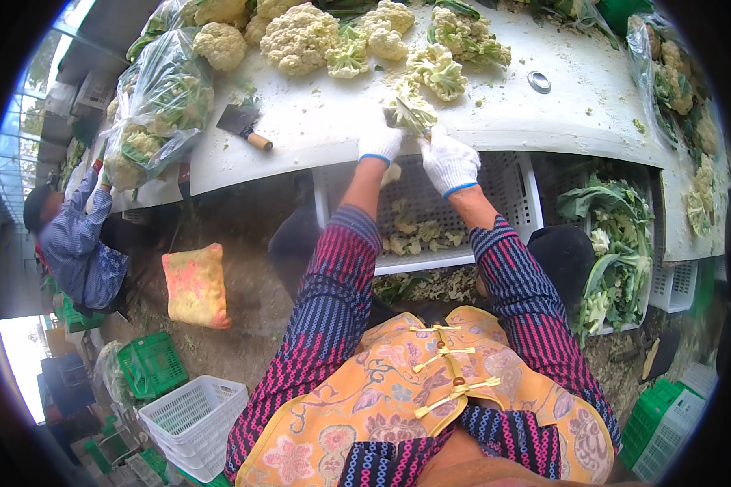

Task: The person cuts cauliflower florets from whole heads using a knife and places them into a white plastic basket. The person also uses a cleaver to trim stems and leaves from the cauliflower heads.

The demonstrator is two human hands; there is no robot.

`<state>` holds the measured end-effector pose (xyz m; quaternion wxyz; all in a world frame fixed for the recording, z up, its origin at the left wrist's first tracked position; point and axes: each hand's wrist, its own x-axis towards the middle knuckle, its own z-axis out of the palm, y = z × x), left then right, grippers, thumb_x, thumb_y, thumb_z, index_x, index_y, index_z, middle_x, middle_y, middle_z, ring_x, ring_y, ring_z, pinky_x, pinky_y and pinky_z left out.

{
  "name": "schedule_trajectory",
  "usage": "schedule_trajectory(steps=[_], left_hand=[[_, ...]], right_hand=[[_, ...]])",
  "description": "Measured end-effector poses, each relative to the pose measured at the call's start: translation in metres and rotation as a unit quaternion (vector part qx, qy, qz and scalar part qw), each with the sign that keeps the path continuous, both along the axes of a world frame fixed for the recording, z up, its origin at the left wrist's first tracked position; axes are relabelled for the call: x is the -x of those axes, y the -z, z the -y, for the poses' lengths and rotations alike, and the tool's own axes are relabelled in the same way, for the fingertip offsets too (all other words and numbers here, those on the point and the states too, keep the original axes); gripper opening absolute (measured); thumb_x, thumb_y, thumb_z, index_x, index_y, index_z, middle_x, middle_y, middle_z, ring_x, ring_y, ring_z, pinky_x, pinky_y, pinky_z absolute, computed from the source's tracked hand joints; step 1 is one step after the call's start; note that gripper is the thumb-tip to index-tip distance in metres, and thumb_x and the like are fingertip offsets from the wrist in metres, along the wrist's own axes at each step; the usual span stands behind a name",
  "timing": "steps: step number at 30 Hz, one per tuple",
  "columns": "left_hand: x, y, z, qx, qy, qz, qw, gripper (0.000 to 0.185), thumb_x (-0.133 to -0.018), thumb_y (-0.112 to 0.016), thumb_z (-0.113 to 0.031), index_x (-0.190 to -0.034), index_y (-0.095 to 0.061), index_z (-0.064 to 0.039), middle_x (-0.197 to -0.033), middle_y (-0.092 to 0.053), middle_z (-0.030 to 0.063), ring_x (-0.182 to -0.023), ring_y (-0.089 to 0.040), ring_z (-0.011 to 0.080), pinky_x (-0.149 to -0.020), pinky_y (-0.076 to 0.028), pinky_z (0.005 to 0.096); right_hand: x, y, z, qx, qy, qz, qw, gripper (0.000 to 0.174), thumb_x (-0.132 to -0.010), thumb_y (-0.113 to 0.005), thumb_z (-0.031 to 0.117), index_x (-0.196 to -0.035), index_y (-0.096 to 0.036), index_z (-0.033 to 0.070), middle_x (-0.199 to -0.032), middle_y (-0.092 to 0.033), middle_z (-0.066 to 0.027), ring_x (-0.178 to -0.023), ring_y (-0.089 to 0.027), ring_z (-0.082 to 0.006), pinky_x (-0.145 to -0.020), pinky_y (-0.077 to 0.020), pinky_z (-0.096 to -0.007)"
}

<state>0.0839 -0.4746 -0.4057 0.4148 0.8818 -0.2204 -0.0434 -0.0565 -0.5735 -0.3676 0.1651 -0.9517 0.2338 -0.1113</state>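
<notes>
My left hand [379, 139], in a white knit glove, grips a piece of cauliflower [413, 105] near the table's front edge. In my right hand [451, 159], gloved alike, is the handle of a knife [407, 117], its blade against that piece. Beyond them, cut cauliflower florets [437, 72] and larger cauliflower heads [298, 38] lie on the white table [499, 122]. Below my hands stands a white plastic crate [533, 201] holding loose florets [426, 234]. A cleaver with a wooden handle [243, 126] rests on the table to the left.
Bagged cauliflower [164, 103] sits at the table's left, more bagged cauliflower [676, 79] at the right. A crate of leaves [621, 262] stands beside my right knee. A yellow cushion [196, 286], green crate [152, 364] and white crates [195, 420] are on the floor. A co-worker [88, 243] is at far left.
</notes>
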Motion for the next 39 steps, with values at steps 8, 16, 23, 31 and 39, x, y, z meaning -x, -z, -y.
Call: schedule_trajectory(steps=[8, 16, 23, 31, 39], left_hand=[[-0.004, 0.006, 0.010, 0.054, -0.049, -0.043, 0.996, 0.049, -0.074, -0.078, -0.019, -0.119, -0.068, -0.003, -0.110, -0.071, 0.0174, -0.102, -0.067, 0.0280, -0.090, -0.052, 0.0384], [0.026, -0.029, 0.025, -0.060, -0.114, -0.075, 0.989, 0.045, -0.080, -0.064, -0.024, -0.124, -0.067, -0.015, -0.123, -0.068, 0.0174, -0.115, -0.063, 0.0378, -0.098, -0.049, 0.0453], [0.021, -0.033, 0.016, -0.104, -0.086, -0.040, 0.990, 0.050, -0.082, -0.058, -0.027, -0.131, -0.065, -0.023, -0.127, -0.066, 0.0178, -0.114, -0.063, 0.0386, -0.099, -0.048, 0.0463], [0.026, -0.014, 0.023, -0.079, -0.106, 0.053, 0.990, 0.043, -0.085, -0.053, -0.027, -0.125, -0.068, -0.031, -0.095, -0.074, 0.0194, -0.089, -0.071, 0.0408, -0.083, -0.055, 0.0483], [-0.021, -0.018, -0.035, -0.173, 0.008, 0.086, 0.981, 0.030, -0.092, -0.057, -0.030, -0.117, -0.073, -0.025, -0.102, -0.073, 0.0152, -0.097, -0.070, 0.0367, -0.089, -0.053, 0.0436]], right_hand=[[-0.022, -0.018, 0.010, -0.030, -0.004, 0.000, 1.000, 0.037, -0.094, -0.055, 0.035, -0.113, -0.066, 0.004, -0.098, -0.071, -0.0250, -0.094, -0.070, -0.0437, -0.081, -0.0528, -0.0568], [-0.028, -0.012, 0.021, 0.037, -0.009, -0.019, 0.999, 0.035, -0.089, -0.056, 0.026, -0.107, -0.071, 0.000, -0.103, -0.071, -0.0260, -0.095, -0.069, -0.0428, -0.080, -0.0529, -0.0563], [-0.038, -0.030, 0.012, 0.052, -0.021, -0.088, 0.995, 0.036, -0.092, -0.053, 0.030, -0.107, -0.071, 0.003, -0.101, -0.071, -0.0251, -0.096, -0.068, -0.0428, -0.082, -0.0532, -0.0528], [-0.026, 0.052, 0.037, -0.038, -0.035, 0.024, 0.998, 0.046, -0.090, -0.055, 0.040, -0.109, -0.067, -0.001, -0.102, -0.070, -0.0260, -0.099, -0.067, -0.0413, -0.085, -0.0518, -0.0538], [-0.008, 0.006, 0.062, -0.088, -0.017, -0.027, 0.996, 0.043, -0.091, -0.056, 0.044, -0.100, -0.071, 0.004, -0.103, -0.069, -0.0240, -0.097, -0.066, -0.0384, -0.084, -0.0511, -0.0497]])
